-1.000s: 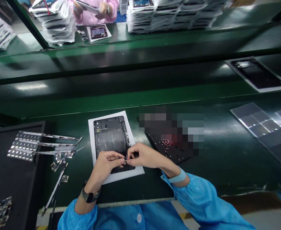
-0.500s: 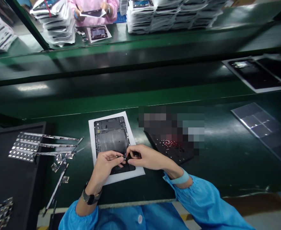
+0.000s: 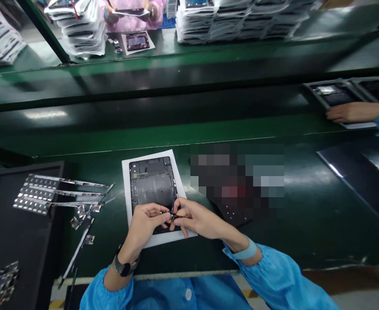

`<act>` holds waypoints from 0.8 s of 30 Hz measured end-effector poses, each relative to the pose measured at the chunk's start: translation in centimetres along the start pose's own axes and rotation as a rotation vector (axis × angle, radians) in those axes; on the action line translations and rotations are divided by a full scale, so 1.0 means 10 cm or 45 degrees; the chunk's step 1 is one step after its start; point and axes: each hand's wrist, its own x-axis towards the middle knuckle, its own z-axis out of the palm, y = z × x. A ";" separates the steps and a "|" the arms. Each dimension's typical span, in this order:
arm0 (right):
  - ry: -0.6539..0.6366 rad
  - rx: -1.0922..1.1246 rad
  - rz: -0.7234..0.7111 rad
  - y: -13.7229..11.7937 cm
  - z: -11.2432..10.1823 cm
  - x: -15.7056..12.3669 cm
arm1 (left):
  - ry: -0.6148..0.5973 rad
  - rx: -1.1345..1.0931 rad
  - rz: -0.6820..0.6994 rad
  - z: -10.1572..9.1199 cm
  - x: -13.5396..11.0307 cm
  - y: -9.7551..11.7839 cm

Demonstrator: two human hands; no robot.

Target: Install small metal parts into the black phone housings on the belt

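Observation:
A dark tablet housing (image 3: 153, 185) lies face up, its inside showing, on a white sheet (image 3: 125, 181) in front of me. Over its near end my two hands meet. My left hand (image 3: 146, 221) pinches one side of a small dark electronic part (image 3: 172, 214) with bright spots; fingers partly cover it. From the right, the thumb and fingers of my right hand (image 3: 197, 218) close on the same part. Both hands hover over or rest on the housing; I cannot tell which. To the left lie several small circuit boards (image 3: 79, 220) and silvery strips (image 3: 76, 193).
A black tray (image 3: 2, 232) stands at left, a pile of small parts (image 3: 2, 280) in it. Right of the sheet, a dark mat (image 3: 236, 219) with tiny pieces is partly pixelated. A co-worker's hand (image 3: 351, 113) touches panels at far right. Paper-wrapped stacks (image 3: 202, 26) line the back.
My right hand's fingers have shifted slightly, with lower fingers now extended beneath the part. A co-worker's hand has come in over the panels at far right. The view has moved a little.

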 end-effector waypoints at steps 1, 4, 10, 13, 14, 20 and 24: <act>0.006 0.004 -0.007 0.00 0.00 0.01 | -0.001 -0.002 -0.001 0.00 0.00 0.01; 0.022 0.015 -0.015 -0.03 0.00 0.00 | -0.004 -0.008 -0.007 0.02 -0.01 0.03; 0.027 0.062 0.004 -0.01 0.00 0.01 | 0.000 -0.002 -0.011 0.03 0.00 0.03; 0.042 0.102 0.008 0.03 0.01 0.03 | 0.017 0.026 0.002 0.03 0.00 0.02; 0.049 0.113 0.011 0.04 0.01 0.03 | 0.027 0.036 0.010 0.03 -0.01 0.01; 0.095 0.076 0.028 0.07 0.03 0.02 | 0.059 0.137 0.026 0.07 -0.03 -0.01; 0.071 0.026 0.048 0.07 0.02 0.01 | 0.025 0.198 0.022 0.08 0.00 0.00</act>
